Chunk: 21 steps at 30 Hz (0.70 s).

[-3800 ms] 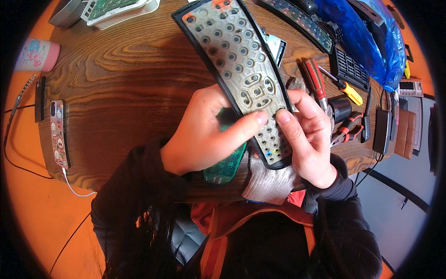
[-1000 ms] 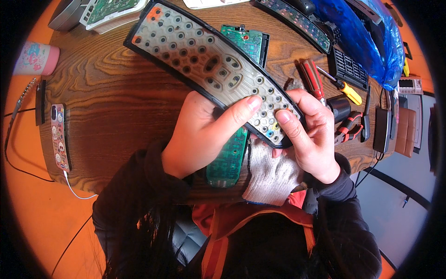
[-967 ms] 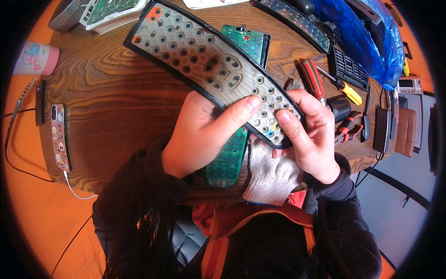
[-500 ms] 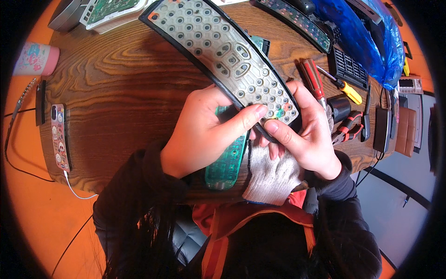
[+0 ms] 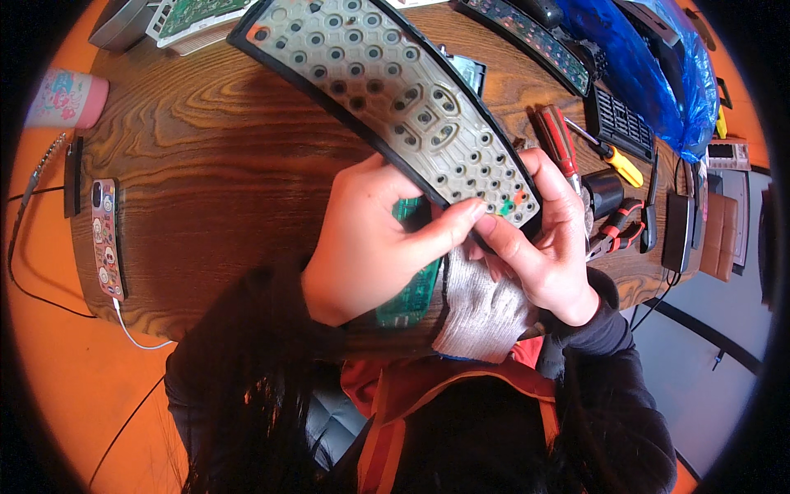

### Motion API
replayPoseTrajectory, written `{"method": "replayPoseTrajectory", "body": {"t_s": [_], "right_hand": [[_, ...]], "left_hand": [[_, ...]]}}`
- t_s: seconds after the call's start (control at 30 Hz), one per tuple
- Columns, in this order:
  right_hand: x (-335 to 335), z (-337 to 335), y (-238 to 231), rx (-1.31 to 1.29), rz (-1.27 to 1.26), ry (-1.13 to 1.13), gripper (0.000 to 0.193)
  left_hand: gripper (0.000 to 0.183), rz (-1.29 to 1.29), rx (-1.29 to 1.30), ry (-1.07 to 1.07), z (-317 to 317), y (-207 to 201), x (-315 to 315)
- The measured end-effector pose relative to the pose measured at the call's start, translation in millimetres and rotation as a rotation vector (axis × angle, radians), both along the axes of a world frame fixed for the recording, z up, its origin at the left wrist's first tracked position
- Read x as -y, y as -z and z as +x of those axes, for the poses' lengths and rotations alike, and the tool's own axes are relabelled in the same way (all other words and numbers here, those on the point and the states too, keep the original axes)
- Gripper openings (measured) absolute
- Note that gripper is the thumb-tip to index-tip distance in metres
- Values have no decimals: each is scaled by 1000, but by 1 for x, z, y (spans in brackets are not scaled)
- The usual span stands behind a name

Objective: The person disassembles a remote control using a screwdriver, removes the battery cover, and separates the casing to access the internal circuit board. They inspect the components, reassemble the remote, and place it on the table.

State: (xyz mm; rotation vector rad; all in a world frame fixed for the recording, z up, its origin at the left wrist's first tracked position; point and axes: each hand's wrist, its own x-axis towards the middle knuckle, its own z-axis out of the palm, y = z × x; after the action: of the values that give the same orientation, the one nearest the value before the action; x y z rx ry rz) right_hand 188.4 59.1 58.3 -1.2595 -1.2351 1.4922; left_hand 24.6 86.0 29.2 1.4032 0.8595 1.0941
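Observation:
Both hands grip the lower end of a remote-control shell [image 5: 322,97], a long black casing with its open side up. Inside it lies a pale rubber keypad [image 5: 393,82] dotted with dark round contacts, with orange and green marks near its ends. My left hand [image 5: 362,243] is closed on the left edge, thumb on top. On the right edge, my right hand [image 5: 551,255] is closed too, its thumb tip close to the left one. Partly hidden beneath my left hand is a green circuit board [image 5: 409,298]. A whitish knitted glove [image 5: 484,317] lies under my right hand.
To the right are a red-handled screwdriver [image 5: 558,142], a yellow-handled screwdriver [image 5: 623,165], red-and-black pliers [image 5: 619,226] and a blue plastic bag [image 5: 634,74]. Another remote shell [image 5: 531,41] lies beyond. On the left are a phone [image 5: 107,239] with its cable and a pink cup [image 5: 70,99].
The shell appears larger and has shifted slightly, its far end toward the left and its near end toward the right. My left hand has moved a little right, covering more of the circuit board.

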Motion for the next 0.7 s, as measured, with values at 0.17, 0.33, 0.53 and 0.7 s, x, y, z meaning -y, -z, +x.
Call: {"method": "replayPoseTrajectory", "body": {"t_s": [0.17, 0.33, 0.53, 0.7], "right_hand": [[-4, 4, -1, -72, -33, -79, 23], [-4, 2, -5, 2, -33, -41, 25], [-4, 3, -7, -67, -69, -60, 23], [-7, 6, -3, -160, -86, -117, 24]], "left_hand": [[7, -21, 41, 44, -3, -2, 2], [8, -147, 170, 103, -2, -5, 3], [7, -308, 286, 170, -3, -3, 0], [8, -291, 253, 220, -6, -4, -4]]}}
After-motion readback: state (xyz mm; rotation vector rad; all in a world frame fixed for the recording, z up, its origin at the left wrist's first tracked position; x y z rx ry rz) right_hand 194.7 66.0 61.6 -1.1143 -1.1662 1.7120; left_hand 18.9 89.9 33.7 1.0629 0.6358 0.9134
